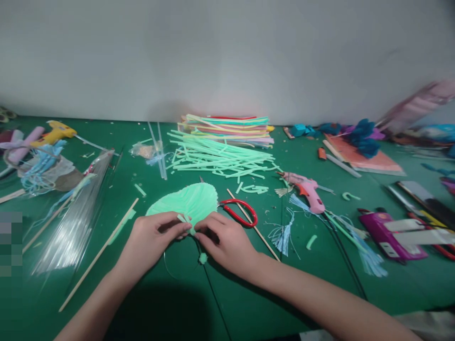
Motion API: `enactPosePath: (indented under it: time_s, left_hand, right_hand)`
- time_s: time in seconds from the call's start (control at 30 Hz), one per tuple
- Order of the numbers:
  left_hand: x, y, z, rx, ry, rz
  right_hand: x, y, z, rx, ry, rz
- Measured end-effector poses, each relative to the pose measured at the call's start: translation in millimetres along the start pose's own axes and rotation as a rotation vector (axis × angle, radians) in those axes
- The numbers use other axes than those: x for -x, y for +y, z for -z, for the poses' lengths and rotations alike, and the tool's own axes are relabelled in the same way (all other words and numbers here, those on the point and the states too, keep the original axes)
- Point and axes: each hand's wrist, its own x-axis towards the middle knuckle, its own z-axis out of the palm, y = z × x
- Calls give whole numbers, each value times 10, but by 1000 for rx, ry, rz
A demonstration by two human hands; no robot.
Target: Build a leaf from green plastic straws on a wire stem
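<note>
My left hand (156,234) is closed in a pinch on a small mint-green pipe cleaner piece (192,231), and a short end sticks up between thumb and finger. From the other side, the fingertips of my right hand (227,241) pinch the same piece. Just beyond both hands lies a mint-green leaf shape (188,198) of fuzzy pipe cleaner, its lower edge partly hidden by them. Below the fingers is a small green fuzzy bobble (203,258) beside a thin dark wire or line. Red-handled scissors (255,219) lie right of the leaf, across a wooden stick (268,244).
Green pipe cleaners (220,154) lie piled at the back, before a multicoloured bundle (227,127). A pink glue gun (310,192) and blue tassel (283,239) are to the right, near a purple device (377,227). Leftward are another stick (97,255), clear film (78,227) and a yellow glue gun (57,132).
</note>
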Motion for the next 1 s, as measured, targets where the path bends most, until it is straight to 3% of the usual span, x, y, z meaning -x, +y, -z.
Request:
enactPosePath:
  time_s: [0.17,0.47,0.6,0.77,1.0]
  left_hand:
    - [-3,-11,37,82,-83,-7]
    - [-18,-25,-18,289,-80,43]
    - [7,40,-39,206,-98,3]
    - [66,75,-5,90,-135,-101]
    - [59,71,-76,-133,-35,-344]
  right_hand:
    - [-26,-16,19,-58,-4,-42]
    - [-41,-24,37,-64,-34,-31]
    - [-71,-34,48,-23,-29,-117]
    - [-108,-37,90,-56,-45,-90]
    - [-136,-44,133,-56,-61,-71]
